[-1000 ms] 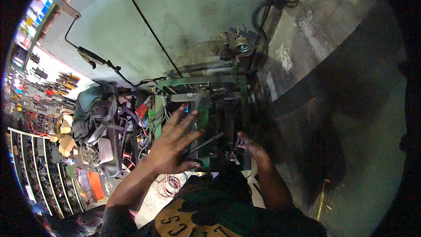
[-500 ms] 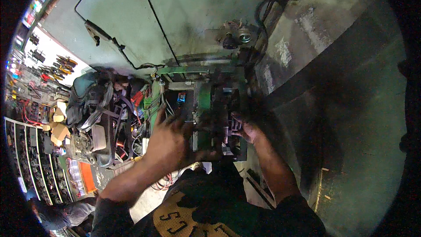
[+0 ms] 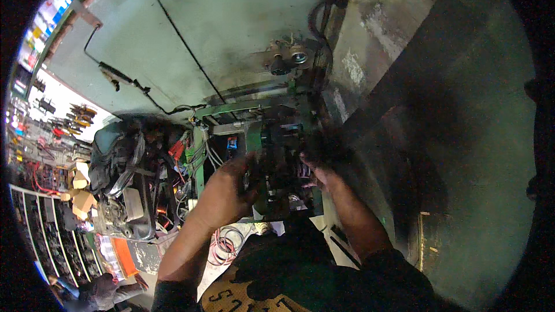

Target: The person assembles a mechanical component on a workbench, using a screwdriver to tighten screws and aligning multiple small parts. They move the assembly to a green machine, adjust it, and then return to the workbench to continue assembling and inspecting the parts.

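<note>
Had the fingers of the left hand (image 3: 226,193) bent at the left side of the green machine (image 3: 253,138), with tips sunk in shadow; could not tell whether apart, together or clamped on a part. Held the right hand (image 3: 321,174) across from those, with fingers at the machine's right side, likewise too dark to tell the grip. Had the machine between both sets of fingers, with a green frame (image 3: 243,106) beyond the fingertips. Saw a small blue item (image 3: 232,142) just past the left fingers and grey cables (image 3: 215,155) just left of that. Saw a dark bag (image 3: 115,147) well left of the fingers and round fittings (image 3: 299,58) well beyond the right ones.
</note>
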Available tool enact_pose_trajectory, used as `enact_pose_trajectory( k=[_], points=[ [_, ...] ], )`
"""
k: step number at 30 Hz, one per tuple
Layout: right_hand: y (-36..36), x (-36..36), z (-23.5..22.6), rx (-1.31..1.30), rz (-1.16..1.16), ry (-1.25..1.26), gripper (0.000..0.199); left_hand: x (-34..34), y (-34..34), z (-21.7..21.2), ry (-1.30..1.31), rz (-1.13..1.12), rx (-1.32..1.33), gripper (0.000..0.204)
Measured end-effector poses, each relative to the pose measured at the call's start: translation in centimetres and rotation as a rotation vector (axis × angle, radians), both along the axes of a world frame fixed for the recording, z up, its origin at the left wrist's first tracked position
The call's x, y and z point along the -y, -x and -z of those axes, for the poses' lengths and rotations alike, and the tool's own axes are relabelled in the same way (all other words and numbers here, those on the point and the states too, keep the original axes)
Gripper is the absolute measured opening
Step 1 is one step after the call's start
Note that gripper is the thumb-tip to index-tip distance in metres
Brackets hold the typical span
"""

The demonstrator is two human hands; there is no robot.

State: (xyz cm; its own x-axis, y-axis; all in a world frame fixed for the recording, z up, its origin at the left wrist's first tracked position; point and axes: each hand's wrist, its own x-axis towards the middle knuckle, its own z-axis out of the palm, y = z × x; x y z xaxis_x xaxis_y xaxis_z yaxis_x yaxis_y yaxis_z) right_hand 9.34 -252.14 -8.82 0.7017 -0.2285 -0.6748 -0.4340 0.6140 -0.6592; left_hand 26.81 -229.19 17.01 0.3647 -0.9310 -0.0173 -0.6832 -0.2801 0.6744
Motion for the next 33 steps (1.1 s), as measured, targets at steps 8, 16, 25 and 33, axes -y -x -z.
enact_pose_trajectory(
  k=[8, 16, 25, 33],
  points=[
    [6.0, 1.1, 7.8, 0.140, 0.269, -0.261, 0.093, 1.3, -6.3, -4.9, -0.043, -0.400, 0.150, 0.020],
    [8.0, -1.8, 12.1, 0.199, 0.190, -0.038, 0.070, -0.4, -0.6, -3.3, -0.448, 0.521, 0.013, 0.061],
    [-4.2, -8.1, 18.6, -0.091, -0.005, 0.317, 0.064, 4.1, 1.9, -1.1, 0.145, 0.199, 0.093, 0.083],
    [-14.9, -8.4, 30.8, -0.378, -0.106, 0.660, 0.062, 3.3, 1.1, 0.0, -0.003, 0.225, 0.005, 0.047]
  ],
)
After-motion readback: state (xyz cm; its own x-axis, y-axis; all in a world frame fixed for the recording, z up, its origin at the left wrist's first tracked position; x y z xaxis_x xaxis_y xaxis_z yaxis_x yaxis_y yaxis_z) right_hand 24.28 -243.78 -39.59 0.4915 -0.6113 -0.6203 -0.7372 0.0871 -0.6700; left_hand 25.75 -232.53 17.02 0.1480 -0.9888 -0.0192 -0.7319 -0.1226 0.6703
